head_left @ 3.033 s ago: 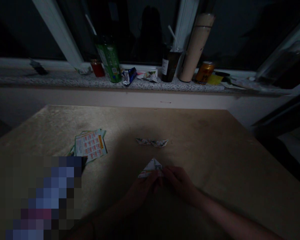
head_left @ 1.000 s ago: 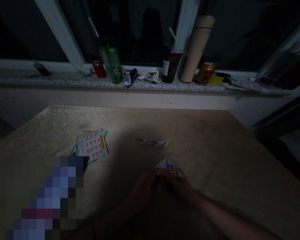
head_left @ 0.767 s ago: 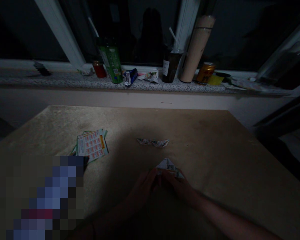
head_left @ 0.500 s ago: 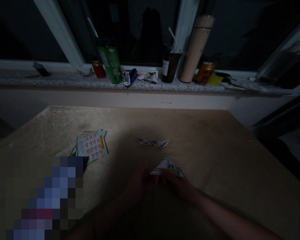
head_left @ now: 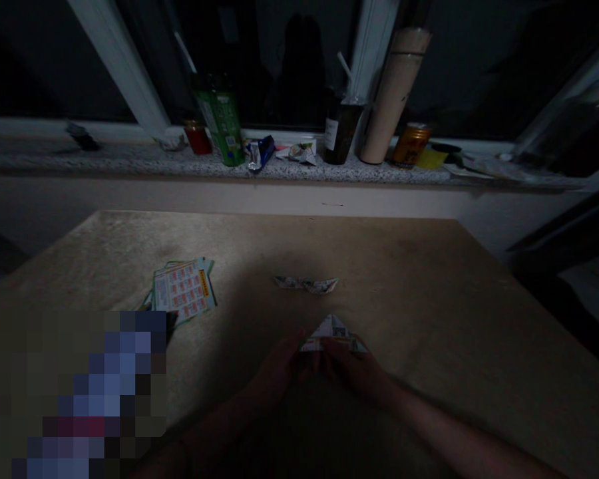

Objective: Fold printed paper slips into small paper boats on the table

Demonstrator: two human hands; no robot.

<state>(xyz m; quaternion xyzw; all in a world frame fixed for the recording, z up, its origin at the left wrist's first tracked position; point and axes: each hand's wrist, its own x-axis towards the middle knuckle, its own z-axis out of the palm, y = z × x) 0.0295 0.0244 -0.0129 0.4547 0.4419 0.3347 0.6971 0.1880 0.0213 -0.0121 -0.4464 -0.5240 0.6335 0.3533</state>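
Note:
Between my two hands is a printed sheet of paper folded into a triangle, its peak pointing away from me and a small square code on its face. My left hand grips its left corner, fingers curled along the lower edge. My right hand has its fingers pressed on the lower right part of the paper. Deep shadow hides some fingertips. Just beyond lies a small folded paper boat shape, touched by neither hand.
A stack of printed sheets lies on the table at the left, beside a pixelated area. Along the windowsill stand a green container, a dark cup with a straw, a tall pinkish flask and an orange can.
My left hand has shifted slightly along the left edge of the folded paper, and its fingers are more tucked in. The paper and my right hand have barely moved.

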